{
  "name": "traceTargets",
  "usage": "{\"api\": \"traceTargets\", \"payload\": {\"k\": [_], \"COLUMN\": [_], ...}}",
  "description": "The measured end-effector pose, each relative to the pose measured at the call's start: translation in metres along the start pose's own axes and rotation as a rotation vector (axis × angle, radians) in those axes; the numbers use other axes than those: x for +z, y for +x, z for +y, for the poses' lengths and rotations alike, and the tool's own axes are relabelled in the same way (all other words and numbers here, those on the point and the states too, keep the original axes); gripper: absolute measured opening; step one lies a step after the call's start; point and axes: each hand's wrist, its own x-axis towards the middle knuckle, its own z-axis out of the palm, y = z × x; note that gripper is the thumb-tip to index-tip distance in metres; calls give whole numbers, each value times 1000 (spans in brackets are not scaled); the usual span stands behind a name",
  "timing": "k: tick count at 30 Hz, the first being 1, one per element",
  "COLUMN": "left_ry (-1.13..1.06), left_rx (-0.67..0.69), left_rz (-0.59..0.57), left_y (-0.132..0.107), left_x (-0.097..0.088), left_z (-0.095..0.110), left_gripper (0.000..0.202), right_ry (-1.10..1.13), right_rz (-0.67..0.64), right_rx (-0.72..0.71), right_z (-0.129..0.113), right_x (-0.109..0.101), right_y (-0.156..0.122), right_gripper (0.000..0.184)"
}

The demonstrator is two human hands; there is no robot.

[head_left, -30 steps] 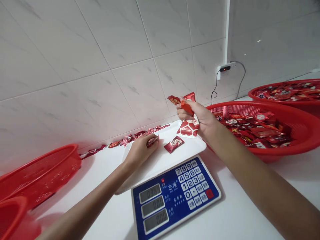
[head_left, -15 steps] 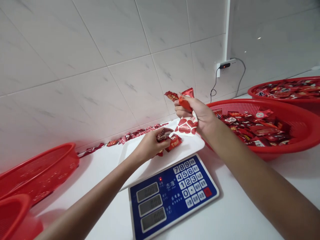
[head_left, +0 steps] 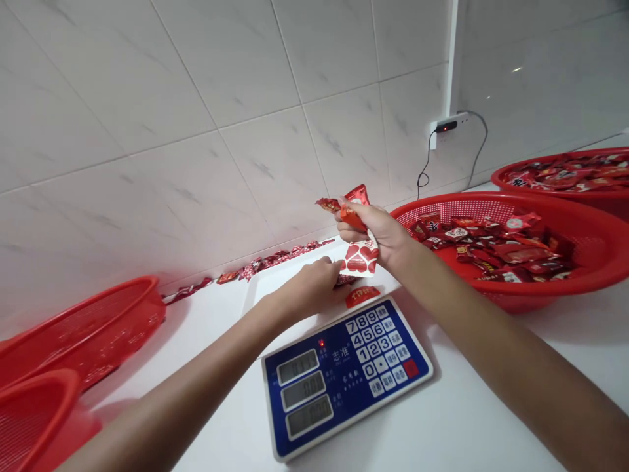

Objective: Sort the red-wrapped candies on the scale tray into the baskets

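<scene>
right hand (head_left: 381, 231): held up above the far corner of the scale tray (head_left: 275, 283), fingers closed tight around a bunch of sweets (head_left: 344, 200) and a heart-print pouch (head_left: 361, 257)
left hand (head_left: 314, 290): laid palm-down on the tray, fingertips touching a dark sweet (head_left: 345, 280) right under the pouch; whether it's actually gripped can't be told, it's mostly hidden
pouch axis: long axis kept roughly upright, bottom edge pointed down at the tray, top end buried in the fist
bunch of sweets: poked out of the top of the fist, aimed at the upper left of the frame
loose sweet (head_left: 362, 295): laid flat with its long axis roughly left-to-right, right end tipped up a bit
edges: the loose sweet is parked right on the tray's near edge, just above the keypad of the blue panel (head_left: 344, 377)
right side: the rim of the big red basket (head_left: 515, 298) is found just beside the right wrist, so it's tight there; a second full basket (head_left: 495, 178) is set behind it
back: the tiled wall is close behind the tray, with a row of sweets (head_left: 265, 262) lined along its foot
open room: bare worktop (head_left: 491, 406) is seen at lower right, plus a strip between the scale and the red baskets (head_left: 98, 328) at the left edge
</scene>
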Motion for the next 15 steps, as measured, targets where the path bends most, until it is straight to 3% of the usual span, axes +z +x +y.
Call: {"api": "traceTargets", "payload": {"k": [3, 9, 15], "left_ry": [-6, -50, -134], "left_rx": [-29, -58, -38], "left_rz": [-5, 7, -2], "left_y": [-1, 4, 18], "left_x": [-3, -2, 6], "left_z": [-4, -8, -6], "left_gripper": [23, 24, 29], "right_ry": [-6, 15, 34], "right_rz": [-3, 117, 116], "right_rx": [-1, -19, -24], "right_z": [-1, -8, -11], "right_x": [-1, 13, 15], "right_y": [0, -9, -10], "right_gripper": [37, 37, 39]}}
